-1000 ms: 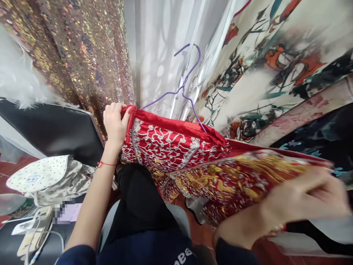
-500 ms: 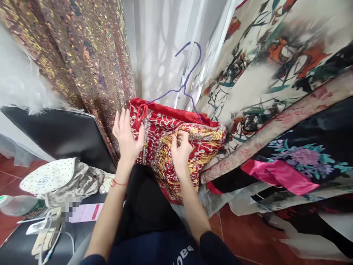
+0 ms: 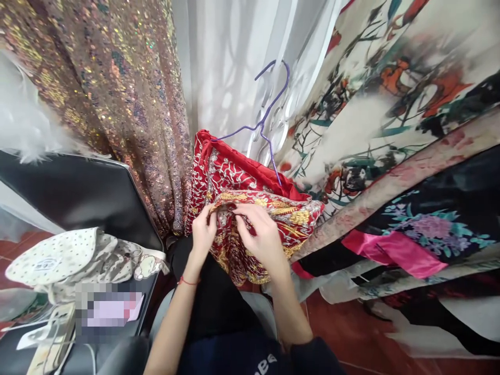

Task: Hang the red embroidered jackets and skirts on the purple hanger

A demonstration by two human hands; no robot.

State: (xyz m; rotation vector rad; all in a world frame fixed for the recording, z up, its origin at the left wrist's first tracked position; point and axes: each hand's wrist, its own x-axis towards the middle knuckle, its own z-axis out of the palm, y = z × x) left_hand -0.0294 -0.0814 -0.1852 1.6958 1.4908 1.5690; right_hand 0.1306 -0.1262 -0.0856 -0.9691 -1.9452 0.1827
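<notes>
Red garment (image 3: 230, 174) at centre, waistband (image 3: 252, 167) already around the purple hanger (image 3: 260, 125) at twelve o'clock; of the hands, left hand (image 3: 203, 233) pinches the embroidered edge (image 3: 275, 201), not yet released, right hand (image 3: 263, 232) touches it, grip unclear.

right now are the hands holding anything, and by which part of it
The left hand pinches a red cloth garment embroidered in gold and silver by one trimmed edge; the right hand is at that edge, but whether it grips is unclear.
</notes>
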